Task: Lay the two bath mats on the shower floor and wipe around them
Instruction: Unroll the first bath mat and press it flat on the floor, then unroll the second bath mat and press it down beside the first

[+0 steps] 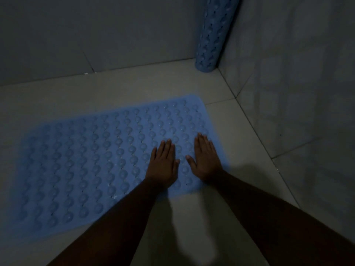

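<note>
**Both palms flat on one blue mat, the other mat rolled in the far corner**

Two bare forearms come in from the bottom edge of the frame and rise toward the centre, throwing a dark shadow on the pale floor tiles between them. The left hand lies palm down on the flat bath mat, just right of the frame's centre. Its fingers are straight, close together and pressed to the mat's surface, with the thumb spread out to the right. The right hand lies beside it in the same way. Its fingers are straight and flat on the mat near the mat's right edge, and its thumb points left toward the other thumb. The two thumb tips are near each other but apart. Neither hand grips anything.

The flat bath mat is blue and covered with rows of round bumps with small holes between them. It lies spread on the floor from the lower left of the frame to right of centre, with its rounded far corner pointing to the upper right.

Beyond it is more bare tile with thin grout lines. In the upper right a rolled bath mat, also blue and bumpy, stands on end in the corner where the two grey tiled walls meet, tilted slightly to the right. The light is dim.
</note>
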